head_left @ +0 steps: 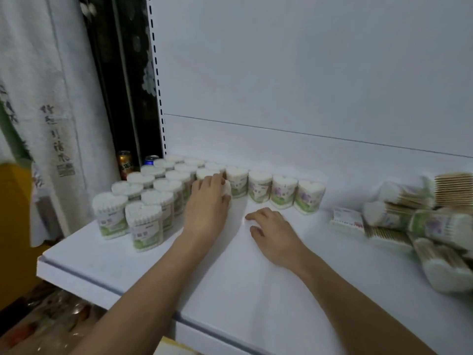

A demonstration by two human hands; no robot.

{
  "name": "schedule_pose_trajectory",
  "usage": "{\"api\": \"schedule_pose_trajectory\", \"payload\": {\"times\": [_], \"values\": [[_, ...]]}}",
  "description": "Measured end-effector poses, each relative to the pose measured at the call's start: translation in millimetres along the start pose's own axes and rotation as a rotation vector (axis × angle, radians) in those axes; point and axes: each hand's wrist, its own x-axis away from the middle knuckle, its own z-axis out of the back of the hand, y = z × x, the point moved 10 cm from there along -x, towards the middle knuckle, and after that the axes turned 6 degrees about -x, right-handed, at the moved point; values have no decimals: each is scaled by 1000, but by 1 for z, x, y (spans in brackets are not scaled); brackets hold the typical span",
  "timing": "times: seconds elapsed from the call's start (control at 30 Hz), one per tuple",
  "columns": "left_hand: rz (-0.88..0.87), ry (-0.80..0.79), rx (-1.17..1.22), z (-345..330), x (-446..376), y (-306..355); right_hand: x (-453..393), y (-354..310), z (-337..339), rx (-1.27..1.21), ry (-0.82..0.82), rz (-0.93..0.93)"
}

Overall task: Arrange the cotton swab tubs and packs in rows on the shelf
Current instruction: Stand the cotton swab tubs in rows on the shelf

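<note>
The left hand (208, 198) curls round a tub (226, 188) at the near end of the third row, likely nudging it flush against the standing tubs (143, 198) at the shelf's (256, 290) far left. The right hand (272, 226) rests loosely curled, holding nothing. Loose packs (414, 221) lie heaped far right, unsorted.

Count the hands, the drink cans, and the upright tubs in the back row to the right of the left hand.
Hands: 2
Drink cans: 2
Upright tubs: 4
Total: 8
</note>
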Motion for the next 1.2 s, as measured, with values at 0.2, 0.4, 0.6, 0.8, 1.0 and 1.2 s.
{"api": "schedule_pose_trajectory", "payload": {"times": [0.2, 0.4, 0.6, 0.8, 1.0, 1.2], "values": [[-49, 77, -93, 10, 11, -2, 0, 8, -6, -27, -1, -9], [17, 123, -226, 12, 15, -10, 1, 7, -6, -54, 66, 22], [32, 49, -332, 0, 16, -14, -2, 8, -8, -62, 71, 15], [4, -88, -331, -15, 18, -13, -5, 9, -10, -38, 38, -4], [31, -129, -262, -15, 17, -17, -6, 12, -14, -34, -6, -13], [-135, 101, -77, 7, 13, 5, -6, 5, -4, -104, -5, -52]]}}
